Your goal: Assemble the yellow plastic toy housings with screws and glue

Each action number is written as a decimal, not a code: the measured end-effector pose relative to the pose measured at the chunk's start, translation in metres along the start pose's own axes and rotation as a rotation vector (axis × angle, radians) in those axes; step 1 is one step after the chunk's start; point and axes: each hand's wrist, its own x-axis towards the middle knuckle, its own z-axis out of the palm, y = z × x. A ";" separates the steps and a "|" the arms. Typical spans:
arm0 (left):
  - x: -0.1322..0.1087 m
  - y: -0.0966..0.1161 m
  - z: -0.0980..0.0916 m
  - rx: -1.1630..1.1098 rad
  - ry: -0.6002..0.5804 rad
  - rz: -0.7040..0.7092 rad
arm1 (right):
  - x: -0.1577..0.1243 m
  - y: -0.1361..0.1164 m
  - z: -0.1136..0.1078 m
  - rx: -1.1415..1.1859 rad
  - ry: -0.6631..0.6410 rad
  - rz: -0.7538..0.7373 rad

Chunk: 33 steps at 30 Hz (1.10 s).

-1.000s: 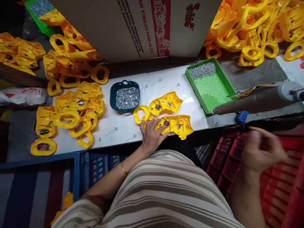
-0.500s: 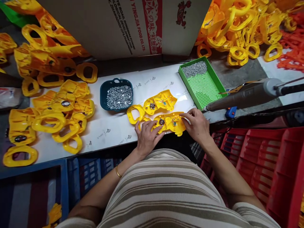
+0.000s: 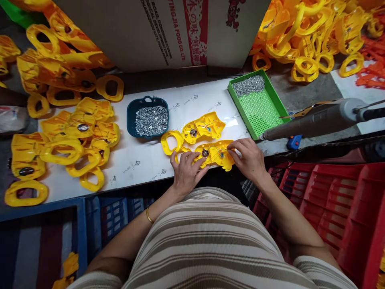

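The left hand (image 3: 185, 173) lies flat on the near yellow plastic shell half with wires and a small round metal part inside (image 3: 214, 155). Its fingers (image 3: 192, 157) are spread over the left end of this shell and press it down on the white tabletop (image 3: 144, 160). The right hand (image 3: 249, 158) is at the right end of the same shell; its fingers (image 3: 234, 149) are bent and close together and touch the edge of the shell, but I cannot tell if they pinch something small. This shell lies at the near edge of the tabletop, in front of the person.

Just behind it lies a second yellow plastic shell half with wires (image 3: 203, 128), and the two are touching or almost touching. Far-left of them stands a dark teal plastic bowl full of small silver screws (image 3: 148, 117). On the right is a green perforated plastic tray (image 3: 258, 106) with a heap of screws in its far end. A grey electric screwdriver (image 3: 313, 120) hangs over the right side, with its tip near the tray. A pile of yellow plastic shells and ring handles (image 3: 69, 140) lies on the left, and a large cardboard box (image 3: 162, 32) stands at the far side.
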 end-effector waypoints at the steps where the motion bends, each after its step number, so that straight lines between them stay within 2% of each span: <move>1: 0.002 0.002 -0.001 -0.006 0.009 -0.007 | -0.001 -0.001 0.000 0.009 -0.009 -0.023; 4: 0.016 0.014 -0.003 -0.038 0.024 -0.011 | -0.004 -0.005 -0.001 0.069 -0.021 -0.041; 10: 0.057 0.038 0.008 -0.181 -0.146 0.068 | -0.011 -0.006 -0.004 0.335 -0.016 0.021; 12: 0.064 0.041 0.012 -0.205 -0.160 0.085 | -0.013 -0.002 -0.006 0.371 -0.009 0.020; 14: 0.065 0.041 0.014 -0.233 -0.146 0.086 | -0.014 0.002 -0.008 0.332 -0.001 0.016; 18: 0.062 0.040 0.016 -0.267 -0.124 0.050 | -0.015 0.005 -0.011 0.105 0.020 0.027; 20: 0.060 0.040 0.015 -0.250 -0.107 0.044 | -0.014 0.005 -0.013 0.079 0.016 0.028; 24: 0.062 0.042 0.011 -0.238 -0.072 0.080 | -0.010 0.003 -0.016 0.206 -0.019 0.039; 27: 0.064 0.043 0.011 -0.311 -0.053 0.088 | -0.008 0.005 -0.018 0.315 -0.017 0.068; 30: 0.064 0.044 0.013 -0.414 -0.006 0.050 | -0.008 0.008 -0.020 0.419 -0.026 0.066; 33: 0.063 0.045 0.014 -0.483 -0.006 0.009 | -0.010 0.010 -0.021 0.479 -0.025 0.079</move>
